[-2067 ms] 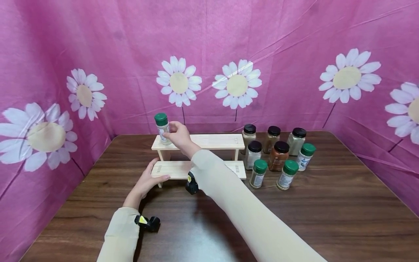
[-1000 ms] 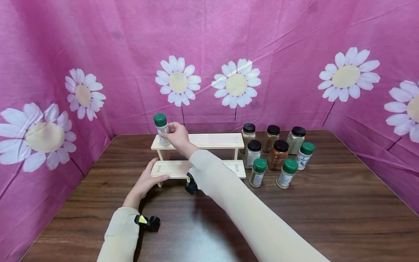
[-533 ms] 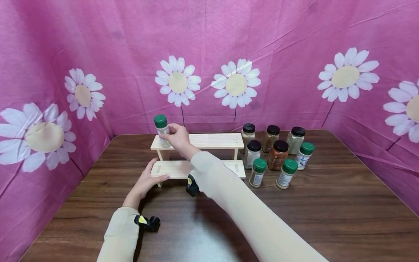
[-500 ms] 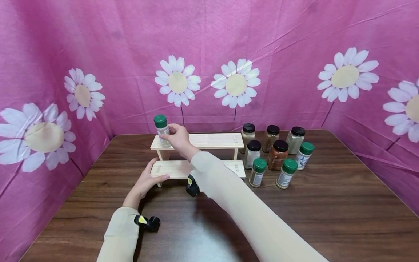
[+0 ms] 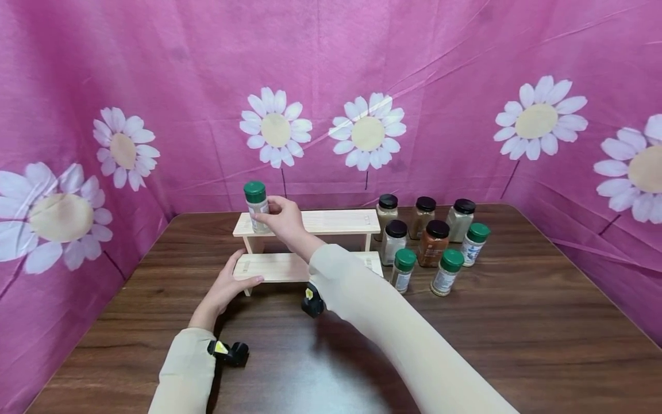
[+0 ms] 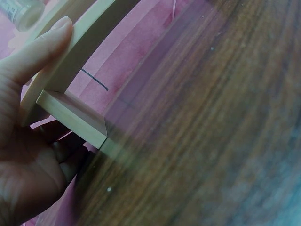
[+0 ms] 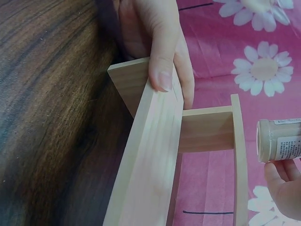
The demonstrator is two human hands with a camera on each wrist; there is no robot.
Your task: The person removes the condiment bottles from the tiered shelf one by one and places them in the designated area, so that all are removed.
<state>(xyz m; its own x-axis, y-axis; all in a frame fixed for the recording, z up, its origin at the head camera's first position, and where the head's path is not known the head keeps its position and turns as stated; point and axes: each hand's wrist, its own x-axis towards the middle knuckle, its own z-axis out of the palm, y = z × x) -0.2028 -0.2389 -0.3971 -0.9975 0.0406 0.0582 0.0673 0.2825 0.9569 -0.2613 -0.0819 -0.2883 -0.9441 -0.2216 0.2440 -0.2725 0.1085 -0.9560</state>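
A two-tier shelf rack of pale wood (image 5: 338,221) stands on the dark wooden table. My left hand (image 5: 226,286) grips the left end of its lower tier, thumb on the board's front and fingers around behind the end. Above the left end of the upper tier, my right hand (image 5: 285,221) holds an upright spice jar with a green lid (image 5: 256,202), fingers and thumb around its side. In the right wrist view, the base of that jar (image 7: 287,141) shows a small gap from the shelf board. Its far side is hidden.
Right of the rack stand several spice jars: black-lidded ones, including one with reddish powder (image 5: 433,247), and green-lidded ones (image 5: 446,275) nearer the front and right. A pink cloth with daisies (image 5: 320,57) hangs behind the table (image 5: 517,322).
The head view has turned a little to the right. The held jar has shifted slightly right over the upper tier, the right forearm with it. My left hand keeps its grip.
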